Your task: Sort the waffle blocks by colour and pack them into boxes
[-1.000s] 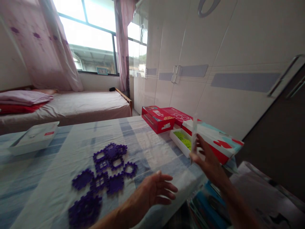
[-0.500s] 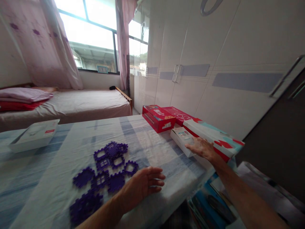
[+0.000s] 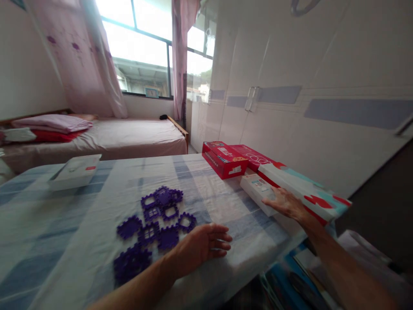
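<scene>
My left hand [image 3: 204,246] hovers low over the front of the table, fingers slightly apart and nothing in them. Just left of it lie several purple toothed plastic building tiles, among them a solid tile [image 3: 168,237], a window-shaped tile [image 3: 149,233] and a tile with a round opening [image 3: 187,221]. Some of the tiles overlap in a pile [image 3: 132,262] at the near side. My right hand [image 3: 287,204] is at the near end of a closed white box [image 3: 256,189], fingers stretched out over its top. The hand hides part of that end.
Behind the white box stand a red box [image 3: 224,159], a flat red box [image 3: 248,156] and a long white-and-red box [image 3: 300,189]. A white box lid or tray [image 3: 75,172] lies at the table's left. Beyond are a bed [image 3: 138,133] and a wardrobe [image 3: 274,60].
The view has turned left, so everything sits further right in the picture. Against the table, tiles and boxes, both hands look almost unmoved.
</scene>
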Action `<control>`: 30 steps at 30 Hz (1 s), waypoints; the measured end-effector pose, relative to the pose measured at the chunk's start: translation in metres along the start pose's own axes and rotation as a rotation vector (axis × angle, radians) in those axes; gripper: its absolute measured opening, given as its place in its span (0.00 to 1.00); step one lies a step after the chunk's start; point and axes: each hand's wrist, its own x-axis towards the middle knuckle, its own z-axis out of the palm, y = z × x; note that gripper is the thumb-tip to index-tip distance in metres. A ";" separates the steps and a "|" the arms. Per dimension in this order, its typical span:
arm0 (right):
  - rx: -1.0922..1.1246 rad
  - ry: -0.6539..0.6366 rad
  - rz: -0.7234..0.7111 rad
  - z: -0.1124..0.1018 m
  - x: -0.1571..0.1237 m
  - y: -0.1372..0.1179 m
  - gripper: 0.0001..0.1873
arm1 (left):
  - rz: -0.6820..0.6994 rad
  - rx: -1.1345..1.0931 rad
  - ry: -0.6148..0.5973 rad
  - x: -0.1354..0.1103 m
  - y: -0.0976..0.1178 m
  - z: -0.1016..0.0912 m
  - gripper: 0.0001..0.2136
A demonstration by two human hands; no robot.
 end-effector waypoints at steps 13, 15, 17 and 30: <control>0.366 0.445 -0.525 0.059 0.015 -0.107 0.24 | 0.643 1.420 0.996 -0.080 0.149 -0.075 0.19; 0.404 0.442 -0.526 0.072 0.024 -0.114 0.24 | 0.588 1.609 1.461 -0.109 0.186 -0.119 0.24; 0.438 0.445 -0.523 0.083 0.030 -0.114 0.23 | 0.431 1.620 1.781 -0.136 0.217 -0.157 0.32; 0.525 0.370 -0.527 0.100 0.034 -0.097 0.17 | -0.084 1.549 1.841 -0.148 0.271 -0.247 0.39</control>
